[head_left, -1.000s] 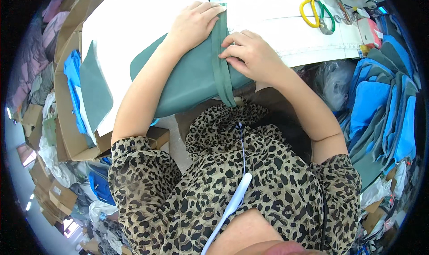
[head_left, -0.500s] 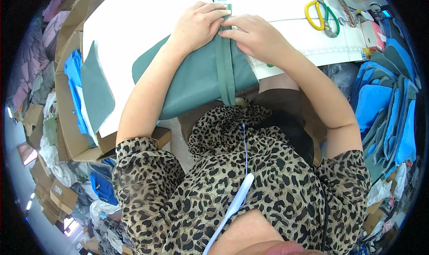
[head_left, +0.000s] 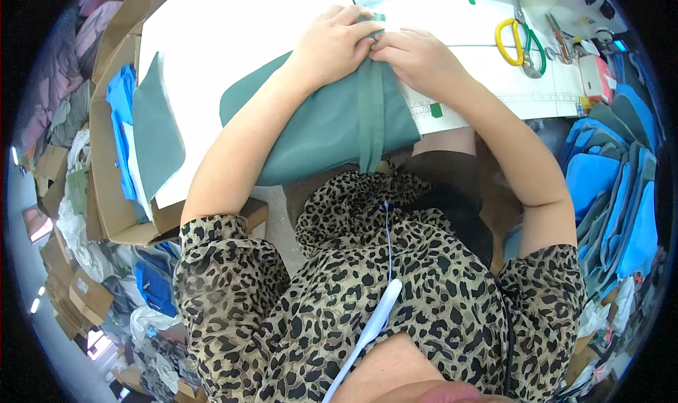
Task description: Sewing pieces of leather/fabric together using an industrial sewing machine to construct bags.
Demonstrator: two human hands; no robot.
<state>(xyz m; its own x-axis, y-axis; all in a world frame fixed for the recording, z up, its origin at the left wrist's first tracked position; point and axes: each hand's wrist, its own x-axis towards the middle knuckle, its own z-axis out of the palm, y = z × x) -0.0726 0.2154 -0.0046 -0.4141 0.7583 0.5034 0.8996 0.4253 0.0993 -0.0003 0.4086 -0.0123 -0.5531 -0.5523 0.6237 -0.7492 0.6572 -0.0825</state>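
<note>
A dark green fabric piece (head_left: 321, 131) lies on the white table and hangs over its near edge toward my lap. Along its right part runs a long green fabric strip (head_left: 370, 113), doubled, its ends dangling past the edge. My left hand (head_left: 339, 46) is closed on the strip's far end, fingertips pressing it down. Right beside it, my right hand (head_left: 417, 57) pinches the strip's edge between thumb and fingers. Both hands nearly touch. The exact fold under the fingertips is hidden.
Scissors with yellow and green handles (head_left: 519, 43) lie at the far right, near tweezers (head_left: 558, 39) and a pink box (head_left: 595, 78). A ruler scale (head_left: 494, 106) runs along the table edge. Blue and green cut pieces (head_left: 600, 170) hang at right; a cardboard box (head_left: 116, 191) stands left.
The view has shifted a little, so the table and hands sit slightly farther right. My right fingers have drawn together at the strip; both hands stay at its far end.
</note>
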